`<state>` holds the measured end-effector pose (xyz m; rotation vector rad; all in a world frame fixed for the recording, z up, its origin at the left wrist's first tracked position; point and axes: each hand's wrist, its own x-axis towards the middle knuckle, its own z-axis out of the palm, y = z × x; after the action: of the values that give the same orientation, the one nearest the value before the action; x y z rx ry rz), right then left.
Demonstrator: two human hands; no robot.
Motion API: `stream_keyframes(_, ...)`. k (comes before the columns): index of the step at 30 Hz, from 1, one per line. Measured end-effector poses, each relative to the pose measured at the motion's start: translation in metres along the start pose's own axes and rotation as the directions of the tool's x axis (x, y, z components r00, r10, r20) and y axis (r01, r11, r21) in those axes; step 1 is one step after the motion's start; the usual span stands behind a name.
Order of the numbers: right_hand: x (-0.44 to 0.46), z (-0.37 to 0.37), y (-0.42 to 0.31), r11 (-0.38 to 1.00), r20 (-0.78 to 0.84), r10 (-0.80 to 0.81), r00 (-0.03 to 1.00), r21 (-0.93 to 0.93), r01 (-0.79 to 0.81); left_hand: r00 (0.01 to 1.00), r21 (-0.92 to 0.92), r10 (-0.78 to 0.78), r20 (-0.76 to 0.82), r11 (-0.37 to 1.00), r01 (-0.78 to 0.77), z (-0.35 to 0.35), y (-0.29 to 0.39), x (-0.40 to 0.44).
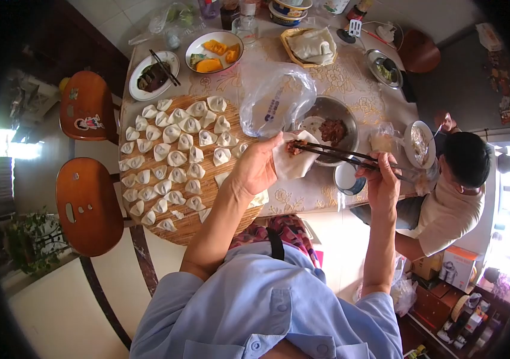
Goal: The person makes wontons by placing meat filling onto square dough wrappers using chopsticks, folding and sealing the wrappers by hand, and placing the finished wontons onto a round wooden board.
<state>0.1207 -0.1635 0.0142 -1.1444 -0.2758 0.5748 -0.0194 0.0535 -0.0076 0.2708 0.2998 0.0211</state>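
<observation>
My left hand [256, 169] holds a pale dough wrapper [294, 164] by its left side, above the table's front edge. A small lump of reddish filling [294, 147] lies on the wrapper. Dark chopsticks [350, 158] are gripped in my right hand [382, 179], and their tips touch the filling. Behind the wrapper stands a metal bowl [350, 113] with more meat filling [333, 131] inside. Left of my hands, a round wooden board [207, 173] carries several folded dumplings [177, 158] in rows.
A clear plastic bag [282, 96] lies behind my hands. A white cup [349, 179] stands near the front edge. Plates of food and a basket [291, 54] line the back. At the right sits another person [455, 197], beside a white bowl [417, 143]. Two wooden chairs [87, 206] are at the left.
</observation>
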Motion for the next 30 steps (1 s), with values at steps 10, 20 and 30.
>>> stream_keyframes(10, 0.003, 0.001, -0.005, 0.999, 0.043, -0.008, 0.999, -0.037, 0.009, 0.997, -0.047, -0.070, 0.042, 0.996, 0.072, -0.004, -0.002, 0.007)
stream_keyframes(20, 0.008, -0.007, 0.000, 0.998, 0.051, -0.045, 0.998, 0.052, 0.042, 0.999, -0.026, -0.045, -0.018, 0.999, 0.044, -0.005, -0.004, 0.007)
stream_keyframes(30, 0.013, -0.010, 0.005, 0.999, 0.015, -0.013, 1.000, 0.030, 0.013, 0.999, -0.107, -0.035, -0.019, 0.994, 0.032, -0.014, -0.003, 0.011)
